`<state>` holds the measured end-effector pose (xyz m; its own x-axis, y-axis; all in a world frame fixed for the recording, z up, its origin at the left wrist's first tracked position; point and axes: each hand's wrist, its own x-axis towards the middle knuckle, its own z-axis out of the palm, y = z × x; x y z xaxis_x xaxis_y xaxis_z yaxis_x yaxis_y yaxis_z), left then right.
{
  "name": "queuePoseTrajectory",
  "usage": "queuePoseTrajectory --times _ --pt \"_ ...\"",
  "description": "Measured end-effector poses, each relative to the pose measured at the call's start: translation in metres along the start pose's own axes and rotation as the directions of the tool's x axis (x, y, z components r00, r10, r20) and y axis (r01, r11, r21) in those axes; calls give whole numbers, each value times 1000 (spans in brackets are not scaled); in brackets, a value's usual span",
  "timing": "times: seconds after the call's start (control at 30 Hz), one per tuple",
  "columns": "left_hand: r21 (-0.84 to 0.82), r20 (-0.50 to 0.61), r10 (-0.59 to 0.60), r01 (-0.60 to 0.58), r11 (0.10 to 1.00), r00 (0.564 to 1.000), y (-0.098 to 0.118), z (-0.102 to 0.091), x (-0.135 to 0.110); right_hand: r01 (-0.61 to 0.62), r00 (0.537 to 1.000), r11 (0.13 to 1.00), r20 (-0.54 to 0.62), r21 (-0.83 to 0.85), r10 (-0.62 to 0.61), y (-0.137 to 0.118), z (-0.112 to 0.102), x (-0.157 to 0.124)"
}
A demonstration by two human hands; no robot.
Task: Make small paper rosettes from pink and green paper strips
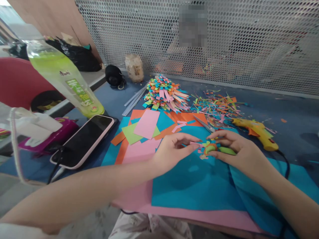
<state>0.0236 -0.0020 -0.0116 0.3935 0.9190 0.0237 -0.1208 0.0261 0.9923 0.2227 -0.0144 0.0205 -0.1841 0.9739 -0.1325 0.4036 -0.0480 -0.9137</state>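
Between the fingers of my right hand (230,146) is a small fringed paper flower (207,150) in green, orange, blue and pink. A green paper strip (227,151) sticks out under that hand. My left hand (174,151) is closed in a pinch on a pink paper strip (195,144) at the flower's left edge. Both hands are above a blue paper sheet (191,189). Just beyond them lie scissors (204,124), their handles partly hidden by my right hand.
A fringed paper cone (165,94) stands behind cut paper pieces (147,124). Paper shreds (219,106) and a yellow glue gun (258,131) lie to the right. At left are a phone (83,142), a drink bottle (62,73) and clear glue sticks (135,99). A perforated metal panel (149,33) bounds the back.
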Motion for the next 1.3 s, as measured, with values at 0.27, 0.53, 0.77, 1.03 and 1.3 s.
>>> queuePoseTrajectory --times 0.27,0.53,0.77,1.03,1.3 --pt "-12 10 38 -38 999 999 0 -1 1 29 1000 998 3 -47 -29 0 0 0" --pt "-83 27 5 -3 997 1000 -1 0 1 67 998 995 5 -69 -66 2 0 0" --pt "-122 35 -17 21 992 999 -2 0 1 75 997 992 -8 -103 -76 3 2 0" --pt "-125 43 -26 31 992 999 1 1 1 99 995 987 3 -124 -99 3 1 -1" --pt "-76 31 -39 41 996 999 2 1 1 107 994 986 9 -130 -107 0 2 -2"
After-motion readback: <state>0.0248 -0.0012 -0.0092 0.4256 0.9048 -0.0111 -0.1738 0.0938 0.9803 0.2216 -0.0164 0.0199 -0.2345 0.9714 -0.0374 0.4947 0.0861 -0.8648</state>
